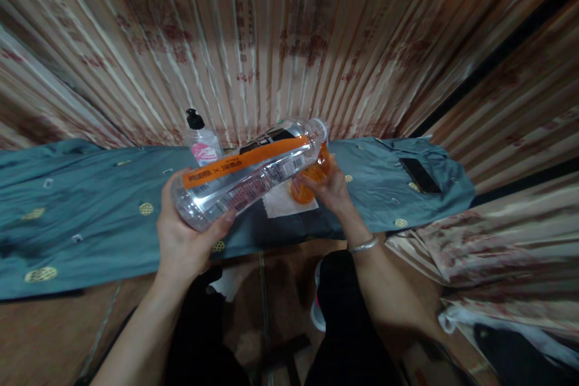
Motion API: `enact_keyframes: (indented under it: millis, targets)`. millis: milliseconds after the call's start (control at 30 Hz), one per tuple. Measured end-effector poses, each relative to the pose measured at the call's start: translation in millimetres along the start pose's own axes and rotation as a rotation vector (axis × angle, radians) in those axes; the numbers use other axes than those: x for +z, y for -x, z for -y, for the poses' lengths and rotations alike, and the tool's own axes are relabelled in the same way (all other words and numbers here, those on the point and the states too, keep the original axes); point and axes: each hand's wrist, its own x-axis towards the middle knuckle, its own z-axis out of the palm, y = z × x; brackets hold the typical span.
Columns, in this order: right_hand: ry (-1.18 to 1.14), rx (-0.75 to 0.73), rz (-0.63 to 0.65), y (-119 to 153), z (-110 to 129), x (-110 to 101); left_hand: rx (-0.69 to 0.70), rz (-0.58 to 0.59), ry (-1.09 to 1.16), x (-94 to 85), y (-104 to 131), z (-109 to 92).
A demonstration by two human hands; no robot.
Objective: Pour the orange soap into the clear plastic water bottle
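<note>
a pleated curtain with reddish prints spreads across twelve o'clock. below it runs the cloth-covered desk, teal with yellow patches. over the desk's middle, a large clear bottle with an orange band lies tilted – its base toward eight o'clock, its neck toward two. the left hand grips that base, fingers wrapped around it. the right hand has its fingers closed around an orange container, just under the bottle's neck; whether the two touch, i cannot tell. at the bottle's ten o'clock stands a black-topped pump bottle; at its three o'clock, well apart, lies a dark phone. white paper sits at its four o'clock, under the orange container – and a silvery bracelet circles the right wrist.
</note>
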Motion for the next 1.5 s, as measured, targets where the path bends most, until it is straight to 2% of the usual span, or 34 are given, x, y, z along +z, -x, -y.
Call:
enact_keyframes:
  millis: [600,800,1267,1500]
  targets:
    - [0.041,0.010,0.030,0,2,-1,-0.039,-0.025,0.031,2.3,-2,-7]
    - [0.053,-0.029,0.013,1,-1,-1,0.016,-0.044,0.021,0.6,-2,0]
    - [0.050,-0.007,-0.005,0,-2,0,0.080,-0.031,0.032,0.7,-2,5]
    - [0.045,-0.016,0.005,0,-2,-1,0.018,-0.023,0.038,-1.0,-1,2]
